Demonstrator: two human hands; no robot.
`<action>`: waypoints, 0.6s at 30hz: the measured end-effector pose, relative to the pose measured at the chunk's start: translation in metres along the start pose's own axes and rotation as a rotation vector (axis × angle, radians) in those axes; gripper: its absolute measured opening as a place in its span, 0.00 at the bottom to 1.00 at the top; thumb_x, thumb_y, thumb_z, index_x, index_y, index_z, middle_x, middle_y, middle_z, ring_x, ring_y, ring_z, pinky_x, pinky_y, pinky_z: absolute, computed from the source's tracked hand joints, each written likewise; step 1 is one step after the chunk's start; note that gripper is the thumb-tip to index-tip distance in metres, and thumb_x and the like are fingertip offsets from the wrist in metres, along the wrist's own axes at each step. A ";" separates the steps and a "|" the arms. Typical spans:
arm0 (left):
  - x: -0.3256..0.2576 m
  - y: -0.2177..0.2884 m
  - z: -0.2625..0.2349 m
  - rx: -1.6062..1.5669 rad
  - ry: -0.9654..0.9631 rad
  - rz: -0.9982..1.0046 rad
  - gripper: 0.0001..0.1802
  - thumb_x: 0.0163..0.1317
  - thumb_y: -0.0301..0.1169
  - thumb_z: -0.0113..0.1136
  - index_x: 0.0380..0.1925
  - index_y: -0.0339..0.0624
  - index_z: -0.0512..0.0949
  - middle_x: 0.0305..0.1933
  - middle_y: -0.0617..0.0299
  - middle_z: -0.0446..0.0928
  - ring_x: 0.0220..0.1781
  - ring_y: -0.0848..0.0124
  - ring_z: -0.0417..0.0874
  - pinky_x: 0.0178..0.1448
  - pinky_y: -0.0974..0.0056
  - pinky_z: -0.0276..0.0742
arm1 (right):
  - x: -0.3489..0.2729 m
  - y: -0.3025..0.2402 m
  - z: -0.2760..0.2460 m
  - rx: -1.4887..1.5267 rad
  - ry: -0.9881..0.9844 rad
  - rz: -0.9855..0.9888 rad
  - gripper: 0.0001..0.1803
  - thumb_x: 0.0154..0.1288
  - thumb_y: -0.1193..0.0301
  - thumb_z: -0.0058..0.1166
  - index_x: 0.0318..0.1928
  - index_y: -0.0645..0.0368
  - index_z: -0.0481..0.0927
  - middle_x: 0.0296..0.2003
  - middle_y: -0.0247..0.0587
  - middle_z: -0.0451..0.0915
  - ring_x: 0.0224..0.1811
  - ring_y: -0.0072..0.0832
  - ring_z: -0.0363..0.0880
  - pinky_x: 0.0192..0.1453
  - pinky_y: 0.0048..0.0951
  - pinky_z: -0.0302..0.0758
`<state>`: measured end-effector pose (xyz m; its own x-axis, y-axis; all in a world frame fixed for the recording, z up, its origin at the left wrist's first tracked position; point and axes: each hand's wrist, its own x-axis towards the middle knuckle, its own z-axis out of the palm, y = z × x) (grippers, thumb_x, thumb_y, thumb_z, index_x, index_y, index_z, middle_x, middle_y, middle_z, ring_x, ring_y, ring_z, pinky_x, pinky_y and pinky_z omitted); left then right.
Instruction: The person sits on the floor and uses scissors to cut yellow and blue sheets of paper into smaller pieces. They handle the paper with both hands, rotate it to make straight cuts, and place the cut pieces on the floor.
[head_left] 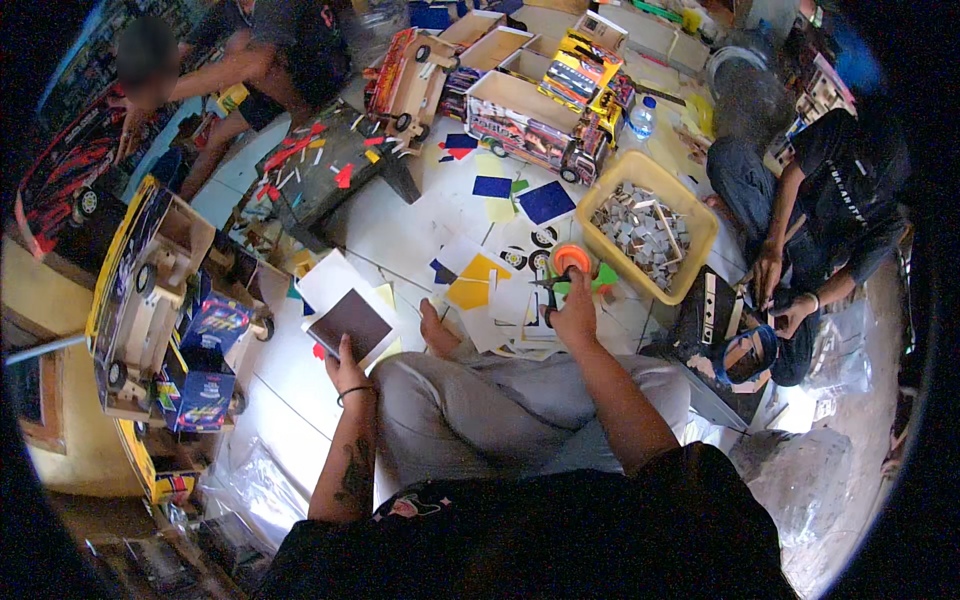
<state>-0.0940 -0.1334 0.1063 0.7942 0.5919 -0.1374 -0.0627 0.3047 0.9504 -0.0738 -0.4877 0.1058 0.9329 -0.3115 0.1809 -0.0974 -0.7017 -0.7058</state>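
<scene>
A dark rectangular sheet (pixel 350 322) is held at its lower edge by the left hand (pixel 347 374), in front of the person's bent left knee; the grip of that hand is closed on it, with the thumb laid over its face. White sheets (pixel 333 278) are seen behind and around it; whether they are also held cannot be told. A pair of scissors (pixel 546 284) is held in the right hand (pixel 575 316), the fingers being curled around the handles and the blades pointed to the left; how far the blades are parted cannot be made out. Just beyond that hand, a round orange item (pixel 571 258) is seen.

Between the hands, the tiled floor (pixel 400 235) is strewn with white papers, a yellow sheet (pixel 479 283) and printed wheel shapes (pixel 543 237). Farther out, blue cards (pixel 547 202) are spread. To the right, a yellow tub (pixel 688 286) is filled with small grey and wooden pieces (pixel 640 232). Toy trucks (pixel 525 117) are grouped beyond, with a bottle (pixel 642 120) stood beside them. At the left, coloured scraps (pixel 344 177) are scattered over a low dark surface (pixel 325 208), and another toy truck (pixel 145 290) is tipped on its side. At the right, small parts are handled by a seated co-worker (pixel 850 185)
</scene>
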 end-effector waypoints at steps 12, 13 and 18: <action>-0.007 0.006 0.005 0.111 -0.088 0.096 0.19 0.54 0.36 0.56 0.39 0.33 0.69 0.36 0.58 0.73 0.37 0.70 0.70 0.45 0.68 0.65 | -0.071 -0.013 -0.002 -0.218 -0.306 -0.302 0.26 0.36 0.59 0.66 0.34 0.63 0.74 0.33 0.45 0.72 0.33 0.39 0.73 0.38 0.34 0.71; -0.008 0.008 0.006 0.129 -0.090 0.106 0.19 0.54 0.36 0.56 0.40 0.33 0.69 0.36 0.58 0.73 0.37 0.70 0.70 0.46 0.69 0.65 | -0.080 -0.020 -0.005 -0.250 -0.296 -0.351 0.25 0.37 0.57 0.65 0.32 0.63 0.75 0.31 0.45 0.73 0.33 0.39 0.73 0.38 0.34 0.71; -0.013 0.014 0.005 0.285 -0.089 0.131 0.20 0.54 0.37 0.56 0.41 0.33 0.69 0.38 0.56 0.73 0.39 0.69 0.72 0.47 0.67 0.65 | -0.133 -0.040 -0.018 -0.203 -0.320 -0.249 0.25 0.35 0.50 0.64 0.21 0.61 0.75 0.21 0.44 0.73 0.30 0.40 0.73 0.34 0.37 0.69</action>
<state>-0.1016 -0.1406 0.1229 0.8412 0.5407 0.0045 -0.0065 0.0019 1.0000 -0.2006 -0.4297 0.1217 0.9937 0.0738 0.0844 0.1068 -0.8518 -0.5129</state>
